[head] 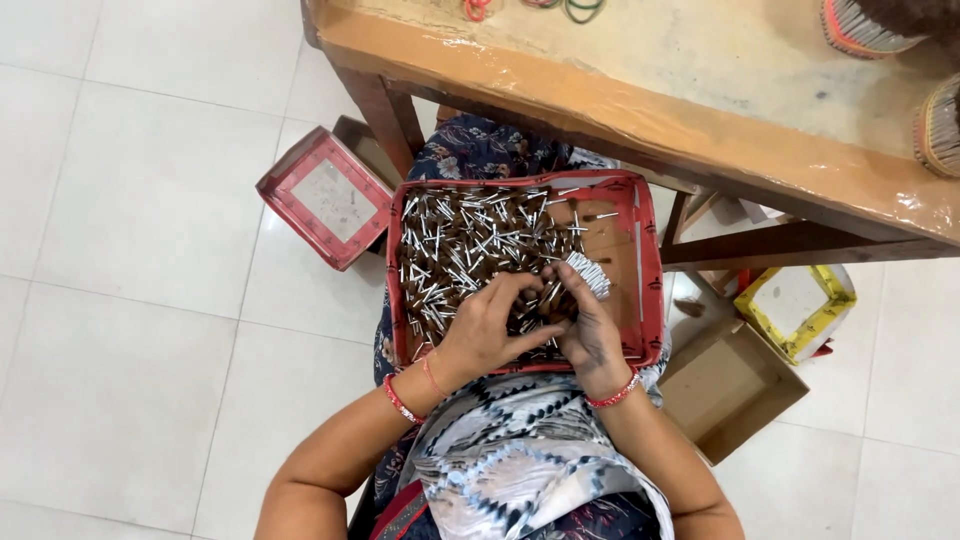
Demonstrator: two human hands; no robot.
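Both hands, left (490, 325) and right (590, 325), grasp sticks (587, 272) inside the red tray's (650, 270) rim.

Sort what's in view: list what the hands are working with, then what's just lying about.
In use: left hand, right hand, bundle of sticks, red tray, loose sticks.
Lying about: red box lid, yellow box, brown carton, rubber bands.

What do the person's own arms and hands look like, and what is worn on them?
Both forearms are bare, with no sleeves in view. The left hand has a red beaded bangle and a thin red thread at the wrist. The right hand has one red beaded bangle. No rings can be made out.
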